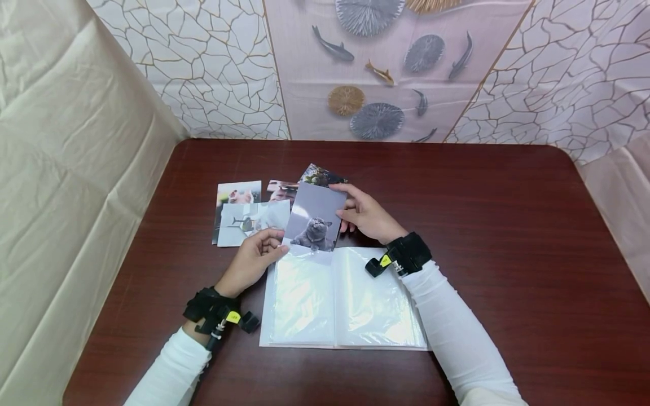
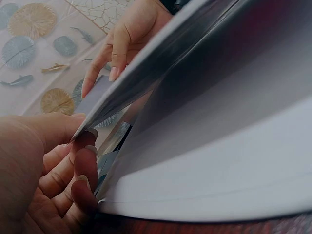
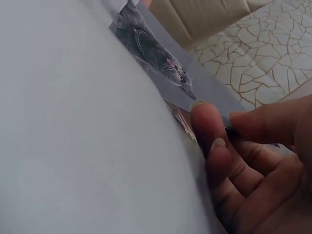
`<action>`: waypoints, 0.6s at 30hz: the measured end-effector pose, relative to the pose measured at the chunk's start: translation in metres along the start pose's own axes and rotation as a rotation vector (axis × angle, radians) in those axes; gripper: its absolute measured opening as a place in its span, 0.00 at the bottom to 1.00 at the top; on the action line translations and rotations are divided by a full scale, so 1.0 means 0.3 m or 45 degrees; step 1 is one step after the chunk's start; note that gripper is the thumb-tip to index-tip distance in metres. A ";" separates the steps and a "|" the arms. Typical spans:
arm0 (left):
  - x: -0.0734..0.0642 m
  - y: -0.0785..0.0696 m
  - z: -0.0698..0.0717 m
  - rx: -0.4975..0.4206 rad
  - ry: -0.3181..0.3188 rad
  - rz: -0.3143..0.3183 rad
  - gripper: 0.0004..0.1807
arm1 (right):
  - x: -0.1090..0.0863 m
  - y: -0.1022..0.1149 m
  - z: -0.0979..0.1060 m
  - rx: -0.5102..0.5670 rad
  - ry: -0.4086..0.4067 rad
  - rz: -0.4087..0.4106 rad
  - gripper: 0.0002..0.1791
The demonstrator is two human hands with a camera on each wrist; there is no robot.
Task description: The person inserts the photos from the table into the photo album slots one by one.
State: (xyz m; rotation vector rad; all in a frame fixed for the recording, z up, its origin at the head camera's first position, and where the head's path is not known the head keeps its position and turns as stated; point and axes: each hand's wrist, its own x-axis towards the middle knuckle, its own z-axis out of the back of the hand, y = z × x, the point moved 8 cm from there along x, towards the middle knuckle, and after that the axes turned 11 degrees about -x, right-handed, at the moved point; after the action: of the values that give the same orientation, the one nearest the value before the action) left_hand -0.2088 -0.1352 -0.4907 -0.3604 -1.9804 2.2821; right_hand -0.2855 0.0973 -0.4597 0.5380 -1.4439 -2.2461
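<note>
My right hand (image 1: 373, 217) pinches a photo of a grey cat (image 1: 313, 211) by its right edge, thumb in front. The photo stands over the far end of the left page of an open photo album (image 1: 304, 304), its lower edge at the mouth of the clear sleeve. At that page's far left corner, my left hand (image 1: 254, 256) pinches the sleeve edge between thumb and forefinger. In the left wrist view, the left thumb (image 2: 53, 129) lies on the lifted sheet's edge. The right wrist view has the right fingertips (image 3: 207, 122) against the photo, the cat upside down.
Left of the album lie loose photos, one of a whitish scene (image 1: 236, 225) over one with a pinkish animal (image 1: 238, 194). Another dark, leafy photo (image 1: 321, 173) lies behind the cat photo. The brown table (image 1: 508, 254) meets a patterned cloth backdrop (image 1: 218, 73).
</note>
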 end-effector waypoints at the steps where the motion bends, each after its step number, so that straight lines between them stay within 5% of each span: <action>1: -0.001 -0.001 0.000 0.000 0.000 0.002 0.20 | -0.002 0.003 -0.001 -0.014 0.005 0.009 0.32; 18: 0.002 -0.003 -0.002 -0.001 0.008 -0.024 0.21 | -0.010 0.028 -0.015 -0.016 0.050 0.060 0.29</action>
State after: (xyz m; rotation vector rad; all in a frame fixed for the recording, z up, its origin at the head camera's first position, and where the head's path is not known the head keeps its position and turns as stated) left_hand -0.2092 -0.1344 -0.4901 -0.3468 -1.9734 2.2663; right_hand -0.2794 0.0924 -0.4535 0.5358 -1.4080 -2.1947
